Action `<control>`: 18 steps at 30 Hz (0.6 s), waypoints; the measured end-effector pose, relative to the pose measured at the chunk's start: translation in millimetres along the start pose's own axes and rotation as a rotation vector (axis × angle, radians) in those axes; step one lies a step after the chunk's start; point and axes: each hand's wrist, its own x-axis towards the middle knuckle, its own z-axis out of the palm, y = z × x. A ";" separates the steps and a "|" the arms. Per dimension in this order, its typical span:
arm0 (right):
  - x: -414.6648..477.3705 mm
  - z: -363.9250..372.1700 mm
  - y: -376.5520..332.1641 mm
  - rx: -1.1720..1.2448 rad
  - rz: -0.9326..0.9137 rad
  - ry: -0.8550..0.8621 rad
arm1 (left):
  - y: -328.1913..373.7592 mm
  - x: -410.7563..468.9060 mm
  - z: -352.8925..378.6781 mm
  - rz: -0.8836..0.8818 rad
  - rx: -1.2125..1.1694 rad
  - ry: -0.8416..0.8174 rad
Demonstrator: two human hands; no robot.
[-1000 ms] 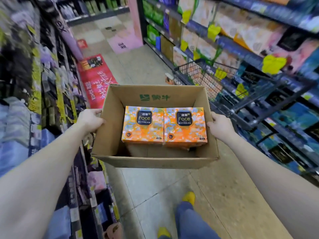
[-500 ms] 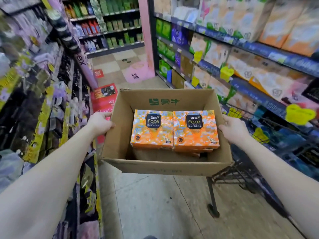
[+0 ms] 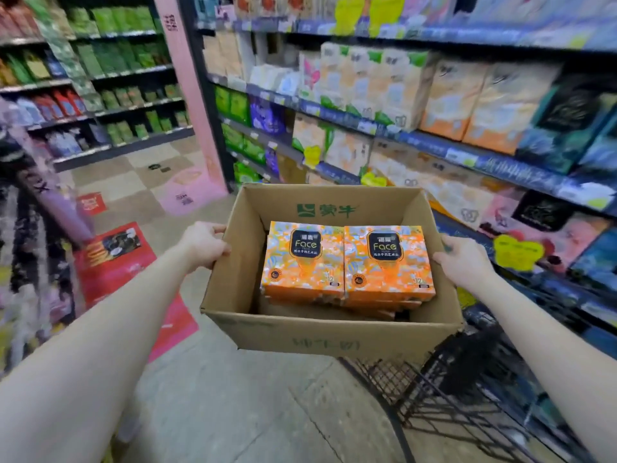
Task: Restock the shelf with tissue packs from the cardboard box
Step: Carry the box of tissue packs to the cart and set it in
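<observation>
I carry the cardboard box [image 3: 330,332] in front of me at about waist height, one hand on each side wall. My left hand [image 3: 203,243] grips the left wall with the thumb hooked over the rim. My right hand [image 3: 462,262] clasps the right wall; its thumb lies at the rim and its fingers go down the outside, mostly hidden. The tissue packs are inside the box, lying flat toward the right and far walls. The tissue shelf [image 3: 434,142] runs along my right.

I judge the step in hand to be bringing the box to the shelf and setting it down. To do it well, I keep the box level so the packs do not slide into the gap at the left. I also keep both grips low enough that the walls do not bow. The box hangs above the near corner of the black wire cart [image 3: 450,379]. I cannot tell whether it touches the cart. That cart looks like the handy place to rest the box, which would free a hand for stocking.

Counted: one box and one cart. Two orange packs show on top, the left pack [image 3: 302,262] touching the right pack [image 3: 389,265]. More orange edges peek out beneath them, but how many packs lie below I cannot tell.
</observation>
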 end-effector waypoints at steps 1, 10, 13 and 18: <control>6.9 1.0 0.9 -0.018 0.022 0.025 | 8.3 20.6 2.3 0.023 0.004 -0.019; 33.3 -4.5 21.1 0.025 0.303 0.197 | 101.1 160.9 58.6 0.271 0.087 -0.219; 43.1 -4.8 39.8 0.040 0.392 0.233 | 125.5 194.2 96.2 0.308 0.118 -0.277; 66.9 6.7 81.1 0.043 0.525 0.248 | 154.5 240.7 171.6 0.364 0.196 -0.421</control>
